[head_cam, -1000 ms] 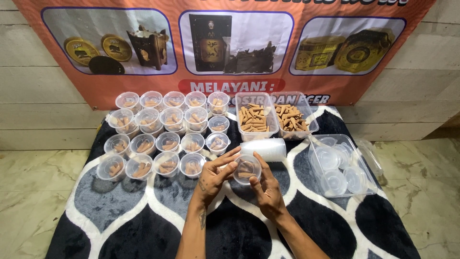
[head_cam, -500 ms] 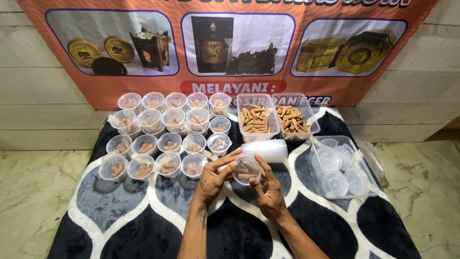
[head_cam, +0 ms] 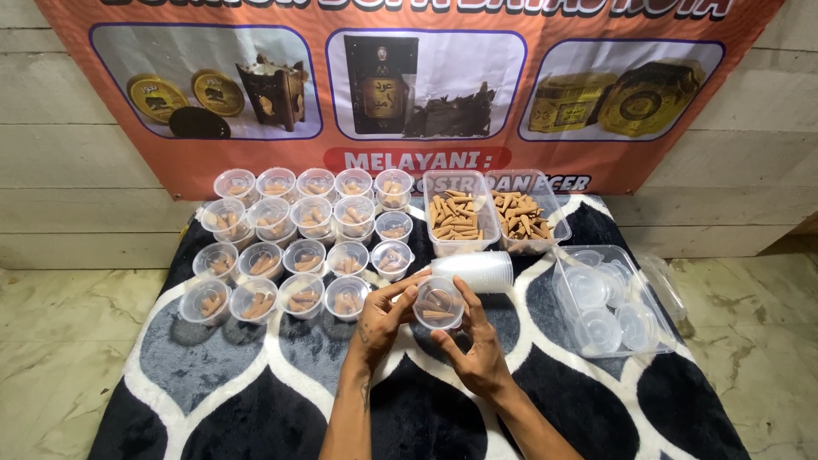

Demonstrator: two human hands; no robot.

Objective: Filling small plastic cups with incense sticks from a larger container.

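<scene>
Both hands hold one small clear plastic cup with a few brown incense cones inside, just above the rug. My left hand grips its left rim with fingertips on top. On the cup's right side, my right hand cups it from below. A stack of empty clear cups lies on its side right behind the held cup.
Several filled lidded cups stand in rows at the left on the black, grey and white rug. Two clear tubs of brown cones sit at the back. A clear tub of lids is at the right. An orange banner hangs on the wall.
The view has shifted slightly, so everything sits a little lower in the frame. Both hands stay on the cup, with my fingers closing more tightly around it.
</scene>
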